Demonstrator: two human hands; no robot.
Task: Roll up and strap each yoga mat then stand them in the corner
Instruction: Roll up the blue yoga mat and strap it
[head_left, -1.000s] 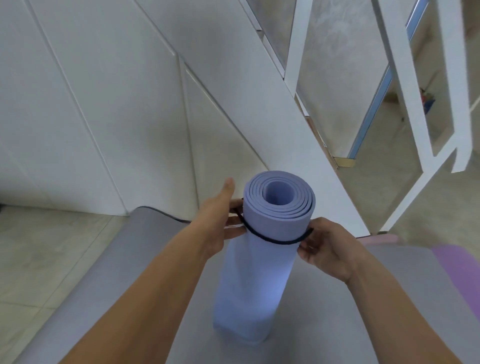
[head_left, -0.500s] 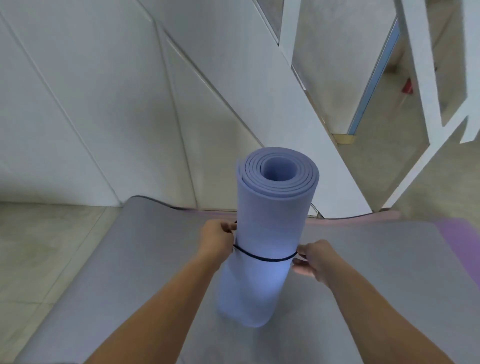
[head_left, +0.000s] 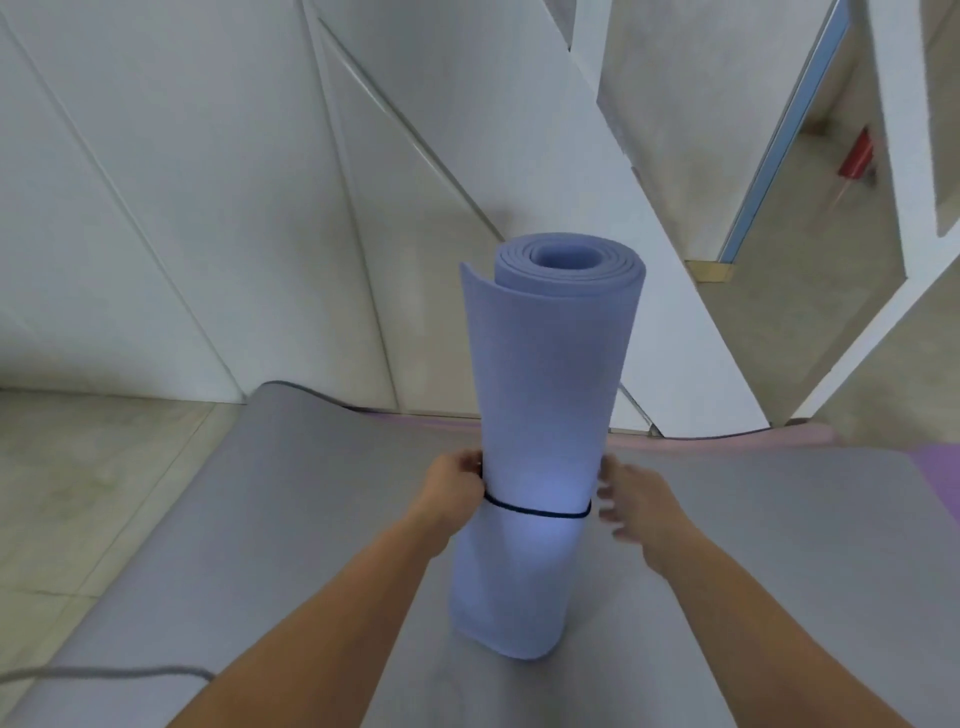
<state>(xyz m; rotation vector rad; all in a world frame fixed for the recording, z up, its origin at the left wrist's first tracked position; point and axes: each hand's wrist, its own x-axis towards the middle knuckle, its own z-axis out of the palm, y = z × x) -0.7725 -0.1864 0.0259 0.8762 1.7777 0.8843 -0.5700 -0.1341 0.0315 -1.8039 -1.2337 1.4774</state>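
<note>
The blue mat stands rolled on end on a flat grey mat, a black strap around it, left hand pinching the strap, right hand open beside; standing it in the corner and the grey mat remain.

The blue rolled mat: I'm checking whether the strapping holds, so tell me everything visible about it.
The blue rolled mat looks like soft lavender-blue foam and stands upright on the grey mat. Its spiral end faces up, with the outer flap loose at the top left. A thin dark strap rings it below the middle. The left hand grips its side; the right hand is open beside it.
</note>
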